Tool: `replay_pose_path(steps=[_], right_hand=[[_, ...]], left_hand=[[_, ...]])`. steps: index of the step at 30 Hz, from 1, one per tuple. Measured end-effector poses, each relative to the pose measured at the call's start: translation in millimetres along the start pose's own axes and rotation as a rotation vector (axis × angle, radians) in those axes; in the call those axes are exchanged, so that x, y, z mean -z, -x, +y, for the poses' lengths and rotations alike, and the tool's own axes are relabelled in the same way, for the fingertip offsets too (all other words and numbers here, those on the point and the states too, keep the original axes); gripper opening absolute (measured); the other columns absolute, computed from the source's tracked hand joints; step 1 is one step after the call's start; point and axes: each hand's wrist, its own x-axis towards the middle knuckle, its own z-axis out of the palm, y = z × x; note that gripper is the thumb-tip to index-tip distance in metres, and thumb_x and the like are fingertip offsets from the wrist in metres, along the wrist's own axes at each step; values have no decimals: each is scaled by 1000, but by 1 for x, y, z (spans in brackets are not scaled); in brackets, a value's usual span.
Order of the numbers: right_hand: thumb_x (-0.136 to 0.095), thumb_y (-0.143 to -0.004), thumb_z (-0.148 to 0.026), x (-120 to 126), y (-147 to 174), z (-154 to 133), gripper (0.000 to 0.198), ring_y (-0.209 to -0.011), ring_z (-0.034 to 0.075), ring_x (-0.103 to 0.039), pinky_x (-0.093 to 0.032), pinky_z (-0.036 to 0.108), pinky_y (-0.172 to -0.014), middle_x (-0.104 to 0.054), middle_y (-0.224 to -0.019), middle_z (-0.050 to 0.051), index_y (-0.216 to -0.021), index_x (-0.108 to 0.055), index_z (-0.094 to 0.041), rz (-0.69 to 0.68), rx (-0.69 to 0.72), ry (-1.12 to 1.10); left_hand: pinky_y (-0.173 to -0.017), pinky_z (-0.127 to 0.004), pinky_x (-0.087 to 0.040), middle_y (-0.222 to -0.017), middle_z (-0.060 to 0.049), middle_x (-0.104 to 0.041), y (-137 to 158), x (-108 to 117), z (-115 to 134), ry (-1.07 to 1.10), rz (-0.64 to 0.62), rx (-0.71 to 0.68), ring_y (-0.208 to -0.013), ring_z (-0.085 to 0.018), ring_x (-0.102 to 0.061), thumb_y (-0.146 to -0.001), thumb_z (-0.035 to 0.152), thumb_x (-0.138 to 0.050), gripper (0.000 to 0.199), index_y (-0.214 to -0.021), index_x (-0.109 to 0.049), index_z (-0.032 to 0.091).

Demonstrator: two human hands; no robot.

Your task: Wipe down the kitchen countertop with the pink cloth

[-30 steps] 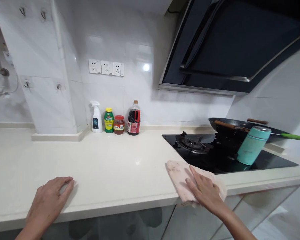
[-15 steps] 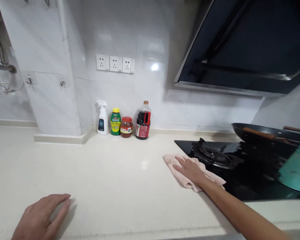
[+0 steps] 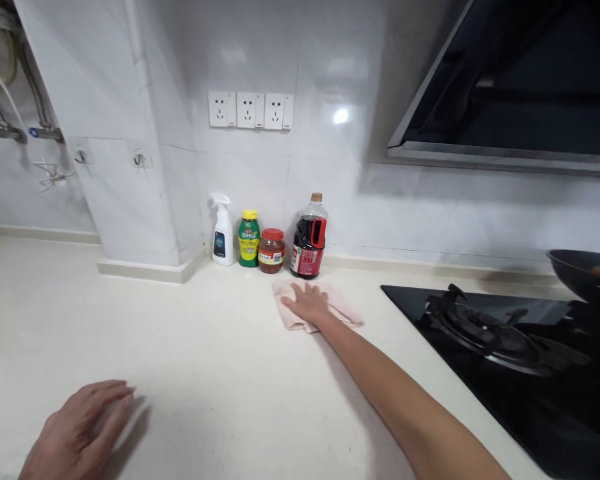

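Observation:
My right hand lies on a pale pink cloth with its fingers spread. It presses the cloth flat to the white countertop, just in front of a large bottle of dark sauce with a red handle. At the lower left, my left hand hovers low over the counter or rests lightly on it; I cannot tell which. Its fingers are loosely bent and the thumb stands apart, with nothing between them.
Along the back wall stand a white spray bottle, a green bottle with a yellow cap and a red-lidded jar. To the right are a black gas stove, a wok and a range hood above.
My right hand has slid the cloth from the stove's edge leftward and back towards the sauce bottle. My left hand has barely moved. The view has turned, shifting the stove right.

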Motion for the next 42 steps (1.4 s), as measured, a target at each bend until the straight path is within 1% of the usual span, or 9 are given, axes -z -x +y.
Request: replay_pose_path(steps=[5, 9, 12, 16, 22, 28, 36, 39, 42], right_hand=[[-42, -94, -80, -14, 83, -89, 81, -150, 39, -5, -5, 61, -118, -12, -166, 10, -160, -24, -35, -142, 437, -64], [-46, -94, -78, -11, 177, -83, 77, -151, 38, 3, 10, 68, -115, -11, -166, 10, -158, -26, -40, -237, 707, -248], [-48, -94, -78, -4, 221, -35, 71, -151, 35, 7, 13, 68, -114, -8, -167, 3, -155, -31, -47, -245, 590, -276], [-42, -97, -76, 1, 239, 61, 67, -150, 40, 4, 1, 69, -116, 0, -167, 4, -155, -33, -45, -92, 191, -129], [-36, -104, -43, 17, 242, 148, 50, -143, 35, -30, -30, 52, -111, -38, -155, 12, -151, -45, -29, 156, -181, 141], [-30, -104, -39, 7, 242, 71, 53, -135, 44, -37, -31, 60, -106, -40, -148, 24, -149, -45, -14, 163, -200, 107], [-45, -100, -60, -28, 273, -95, 57, -144, 45, -22, -19, 66, -114, -25, -161, 15, -149, -44, -30, 46, 365, -217], [-51, -99, -64, -36, 289, -105, 54, -139, 41, -33, -26, 64, -112, -32, -157, 14, -142, -50, -31, 181, 509, -206], [-59, -96, -68, -37, 299, -73, 54, -132, 34, -42, -30, 59, -111, -43, -150, 10, -137, -52, -33, 274, 545, -140]], left_hand=[[-97, -48, -54, -105, -5, -75, -7, 11, 26, -51, 11, 67, -105, -30, -68, -83, 57, -48, 34, -89, -71, 32], [-98, -52, -51, -105, -7, -76, -8, 11, 31, -142, -4, 66, -107, -33, -66, -80, 55, -48, 37, -88, -71, 28], [-94, -53, -51, -106, -6, -75, -9, 10, 31, -195, -45, 53, -107, -34, -66, -82, 55, -45, 39, -90, -73, 29], [-89, -49, -51, -108, -6, -75, -11, 11, 30, -249, -88, 15, -107, -33, -66, -87, 53, -43, 40, -93, -74, 29], [-92, -47, -46, -117, -10, -73, -9, 14, 40, -264, -131, -9, -115, -33, -63, -91, 48, -40, 43, -100, -76, 25], [-98, -51, -43, -121, -13, -71, -6, 19, 54, -226, -139, 10, -119, -34, -60, -92, 48, -36, 48, -104, -74, 22], [-95, -50, -46, -120, -12, -73, -10, 20, 49, -234, -129, 8, -118, -36, -63, -93, 52, -40, 47, -103, -76, 25], [-94, -47, -46, -123, -9, -73, -16, 18, 42, -292, -171, 31, -117, -34, -63, -94, 53, -41, 46, -106, -77, 26], [-93, -39, -46, -121, -1, -74, -22, 16, 37, -337, -202, 88, -117, -28, -64, -93, 49, -41, 43, -105, -77, 29]])
